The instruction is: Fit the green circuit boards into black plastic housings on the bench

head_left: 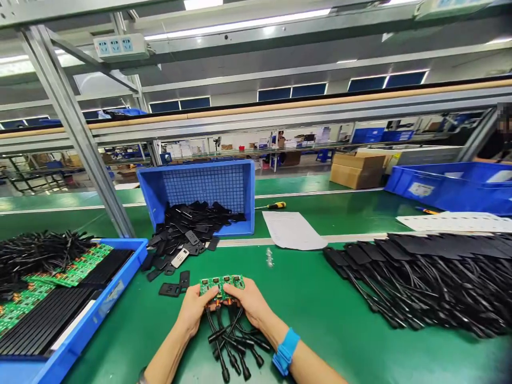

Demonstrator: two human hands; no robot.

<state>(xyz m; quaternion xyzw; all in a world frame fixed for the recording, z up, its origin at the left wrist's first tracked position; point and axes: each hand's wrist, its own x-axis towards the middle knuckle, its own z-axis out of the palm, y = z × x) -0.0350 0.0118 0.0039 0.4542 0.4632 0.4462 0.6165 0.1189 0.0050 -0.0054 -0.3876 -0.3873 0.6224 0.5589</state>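
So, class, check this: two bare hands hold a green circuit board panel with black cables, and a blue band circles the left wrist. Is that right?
Not quite: the head view shows the blue band on the right wrist. The left hand and right hand do hold the green circuit board panel with black cables.

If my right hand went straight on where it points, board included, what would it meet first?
Your right hand would likely meet loose black pieces before the blue bin; depth is unclear.

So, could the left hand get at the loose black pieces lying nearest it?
Probably, yes: nothing stands between the left hand and the black pieces on the green tabletop, though it would likely first need to let go of the circuit board.
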